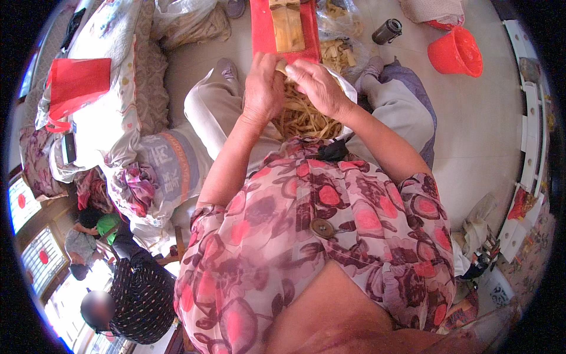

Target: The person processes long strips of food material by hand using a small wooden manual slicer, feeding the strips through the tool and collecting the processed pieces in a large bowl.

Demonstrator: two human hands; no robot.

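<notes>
My left hand (263,87) and my right hand (319,86) are close together in front of me, above a white-rimmed container of pale brown strips (303,115) between my knees. The fingers of both are curled round a small tan piece (282,66), most of it hidden by them; its exact kind does not show. Just beyond my hands lies a long red board (265,32), carrying a yellowish wooden block (289,30) with a darker crosspiece at its far end.
Clear plastic bags of pale strips (339,54) lie right of the board. Farther right are a dark cylindrical flask (387,32) and a red bucket (455,52). A red bag (79,87) rests on the bedding at left. Another person (138,286) is at the lower left.
</notes>
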